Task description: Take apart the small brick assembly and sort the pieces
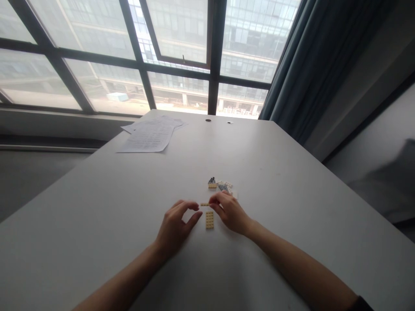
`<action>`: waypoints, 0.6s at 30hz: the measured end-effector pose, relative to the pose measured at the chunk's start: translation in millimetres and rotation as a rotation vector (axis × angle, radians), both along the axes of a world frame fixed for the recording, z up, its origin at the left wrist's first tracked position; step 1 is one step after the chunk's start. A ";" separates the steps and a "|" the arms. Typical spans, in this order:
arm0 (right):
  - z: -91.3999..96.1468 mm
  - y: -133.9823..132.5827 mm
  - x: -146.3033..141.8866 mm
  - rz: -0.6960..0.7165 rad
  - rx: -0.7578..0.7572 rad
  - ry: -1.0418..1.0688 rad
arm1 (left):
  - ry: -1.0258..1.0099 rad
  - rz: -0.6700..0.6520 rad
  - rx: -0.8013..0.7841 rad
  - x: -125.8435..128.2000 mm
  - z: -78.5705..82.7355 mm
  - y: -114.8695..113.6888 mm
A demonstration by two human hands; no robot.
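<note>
My left hand [177, 224] rests on the white table [129, 216], thumb and forefinger curved apart in a loose pinch shape with nothing visible between them. My right hand [229, 211] has its fingers pinched on one end of a small thin tan brick strip [204, 204], which lies between the two hands. A tan studded plate [209, 220] lies flat just below that strip, between my hands and apart from both.
A small heap of tan, white and dark bricks [221, 185] lies just beyond my right hand. Printed paper sheets [149, 134] lie at the far left of the table. Two round cable holes [208, 120] sit near the far edge by the window. A dark curtain [311, 65] hangs at right.
</note>
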State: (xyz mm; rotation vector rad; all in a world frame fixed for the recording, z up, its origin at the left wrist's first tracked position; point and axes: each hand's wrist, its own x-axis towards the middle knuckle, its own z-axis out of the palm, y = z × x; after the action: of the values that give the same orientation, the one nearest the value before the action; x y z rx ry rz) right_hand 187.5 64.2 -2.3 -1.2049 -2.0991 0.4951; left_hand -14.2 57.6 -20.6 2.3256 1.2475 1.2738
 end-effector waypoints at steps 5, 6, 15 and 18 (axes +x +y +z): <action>-4.4 -10.0 -3.6 0.055 0.005 0.043 | -0.018 -0.089 0.028 1.0 -2.6 -0.5; -5.3 -11.2 -3.9 0.056 0.011 0.053 | -0.015 -0.117 0.045 1.2 -3.1 -0.6; -11.3 -16.2 -2.0 0.021 -0.007 0.191 | -0.078 -0.095 0.079 2.6 -2.7 -0.1; -13.3 -17.5 -4.1 0.006 -0.060 0.245 | -0.114 -0.035 0.038 2.6 -3.2 -0.4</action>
State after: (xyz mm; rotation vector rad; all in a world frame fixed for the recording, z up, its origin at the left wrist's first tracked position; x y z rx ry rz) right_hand 183.4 46.7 -15.6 -1.1111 -1.8920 0.6769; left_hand -11.6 57.1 -23.8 2.2543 1.1518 1.4090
